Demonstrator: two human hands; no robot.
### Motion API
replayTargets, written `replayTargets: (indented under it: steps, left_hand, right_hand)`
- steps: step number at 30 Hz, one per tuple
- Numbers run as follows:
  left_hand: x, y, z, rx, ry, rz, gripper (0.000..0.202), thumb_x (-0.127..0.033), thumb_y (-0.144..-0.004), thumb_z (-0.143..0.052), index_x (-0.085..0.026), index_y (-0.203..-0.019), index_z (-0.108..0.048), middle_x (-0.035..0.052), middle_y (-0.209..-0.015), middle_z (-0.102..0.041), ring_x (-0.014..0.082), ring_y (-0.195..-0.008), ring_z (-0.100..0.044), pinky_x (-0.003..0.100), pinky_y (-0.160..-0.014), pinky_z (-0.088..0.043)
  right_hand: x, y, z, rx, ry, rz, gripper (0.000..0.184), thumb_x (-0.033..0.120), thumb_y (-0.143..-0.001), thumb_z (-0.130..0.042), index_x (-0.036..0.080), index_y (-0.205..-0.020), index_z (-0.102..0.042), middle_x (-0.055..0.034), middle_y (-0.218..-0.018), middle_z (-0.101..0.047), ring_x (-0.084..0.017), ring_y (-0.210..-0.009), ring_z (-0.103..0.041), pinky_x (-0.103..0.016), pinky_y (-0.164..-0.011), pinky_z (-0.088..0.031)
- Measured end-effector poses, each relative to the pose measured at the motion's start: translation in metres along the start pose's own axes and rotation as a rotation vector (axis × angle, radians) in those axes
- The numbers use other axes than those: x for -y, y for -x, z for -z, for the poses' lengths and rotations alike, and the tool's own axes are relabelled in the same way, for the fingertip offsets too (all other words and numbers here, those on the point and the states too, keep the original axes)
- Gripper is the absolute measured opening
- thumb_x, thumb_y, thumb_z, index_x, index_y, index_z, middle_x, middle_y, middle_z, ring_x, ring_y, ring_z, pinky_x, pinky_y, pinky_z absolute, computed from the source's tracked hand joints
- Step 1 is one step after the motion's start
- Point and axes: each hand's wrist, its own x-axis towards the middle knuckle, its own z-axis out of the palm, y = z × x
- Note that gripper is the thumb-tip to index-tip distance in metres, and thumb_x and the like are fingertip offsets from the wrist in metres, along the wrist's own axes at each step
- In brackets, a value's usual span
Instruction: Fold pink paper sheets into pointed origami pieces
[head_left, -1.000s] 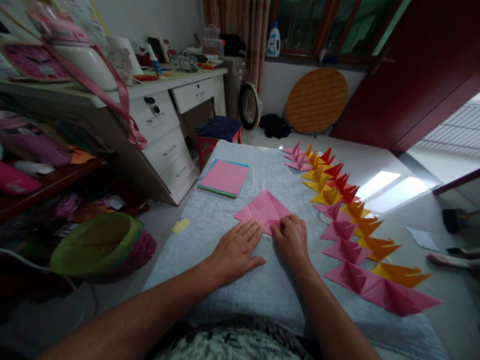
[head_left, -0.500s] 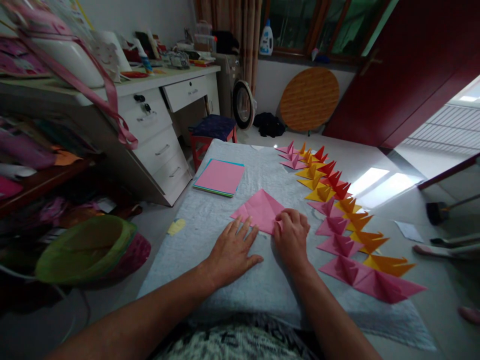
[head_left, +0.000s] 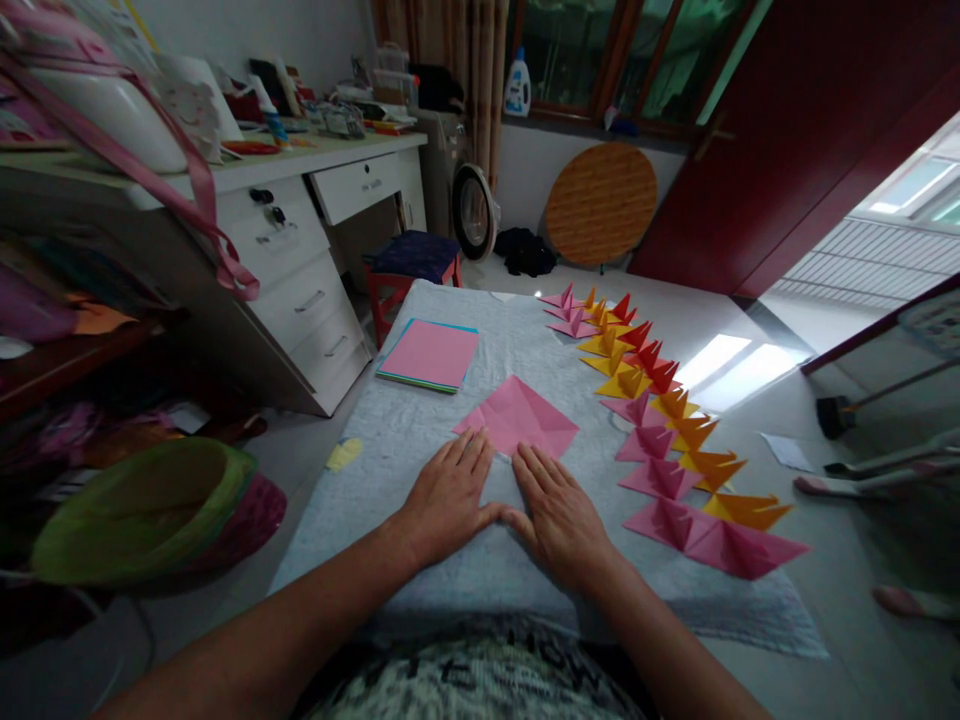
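A pink folded paper (head_left: 519, 415) lies on the grey cloth-covered table (head_left: 420, 440) in front of me. My left hand (head_left: 448, 495) rests flat on the cloth, fingers stretched, fingertips touching the paper's near left edge. Beside it my right hand (head_left: 556, 510) also lies flat and open, its fingertips at the paper's near edge; the thumbs of both hands touch. A stack of square coloured sheets (head_left: 429, 355), pink on top, lies farther back on the left. Several folded pink, yellow, orange and red paper shapes (head_left: 660, 440) run in a row along the table's right side.
A white desk with drawers (head_left: 300, 250) stands to the left, a red stool (head_left: 409, 265) behind the table. A green-lined bin (head_left: 142, 505) sits on the floor at left. A round wooden board (head_left: 600, 205) leans on the far wall. A person's foot (head_left: 904, 600) shows at right.
My right hand has gone from a closed pinch on the paper's near corner to lying flat and open, drawn back toward me. The left hand stayed flat. The view shifted slightly.
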Motion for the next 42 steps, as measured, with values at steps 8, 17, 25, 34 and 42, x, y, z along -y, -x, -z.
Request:
replayTargets:
  steps: [8,17,25,34,42]
  left_hand:
    - [-0.003,0.002,0.003,0.003,-0.069,0.076,0.083,-0.068,-0.089,-0.051,-0.004,-0.142,-0.051,0.0278,-0.151,-0.044,0.0379,-0.143,-0.039,0.048,-0.115,-0.037]
    - [-0.004,0.006,-0.003,-0.08,-0.028,0.121,0.076,-0.062,-0.088,-0.059,-0.007,-0.139,-0.053,0.0265,-0.149,-0.047,0.0382,-0.143,-0.039,0.05,-0.116,-0.036]
    - [0.001,-0.015,0.017,-0.183,0.239,0.141,0.064,-0.023,-0.086,-0.065,-0.014,-0.145,-0.042,0.0183,-0.153,-0.044,0.0322,-0.137,-0.046,0.048,-0.113,-0.041]
    - [0.0,-0.038,0.028,-0.152,0.645,0.019,0.029,0.004,-0.075,-0.051,-0.019,-0.088,-0.063,0.0062,-0.108,-0.072,0.0204,-0.105,-0.067,0.034,-0.096,-0.052]
    - [0.023,-0.04,0.023,-0.259,0.964,0.058,0.024,0.002,-0.064,-0.048,-0.019,-0.071,-0.056,0.0063,-0.106,-0.071,0.0195,-0.104,-0.065,0.034,-0.096,-0.048]
  right_hand:
    - [-0.012,0.032,0.011,0.028,0.113,-0.102,0.061,0.043,-0.095,-0.056,0.011,-0.146,-0.048,-0.0174,-0.155,-0.043,-0.032,-0.143,-0.041,-0.049,-0.116,-0.035]
    - [-0.026,-0.005,0.011,-0.318,0.018,-0.304,0.023,0.027,-0.09,-0.061,0.016,-0.109,-0.065,-0.0139,-0.115,-0.067,-0.031,-0.109,-0.057,-0.046,-0.095,-0.044]
    - [-0.02,-0.034,-0.004,-0.415,-0.12,-0.248,0.006,0.016,-0.081,-0.066,0.021,-0.078,-0.062,-0.0079,-0.101,-0.066,-0.028,-0.1,-0.053,-0.043,-0.088,-0.039]
    - [-0.01,-0.021,0.007,-0.513,-0.126,0.108,0.012,0.024,-0.089,-0.062,0.023,-0.101,-0.062,-0.0067,-0.116,-0.066,-0.027,-0.123,-0.049,-0.048,-0.111,-0.029]
    - [-0.039,-0.009,0.013,-0.423,0.045,0.0,0.044,0.02,-0.087,-0.061,0.024,-0.131,-0.055,-0.0122,-0.148,-0.049,-0.033,-0.147,-0.029,-0.058,-0.119,-0.013]
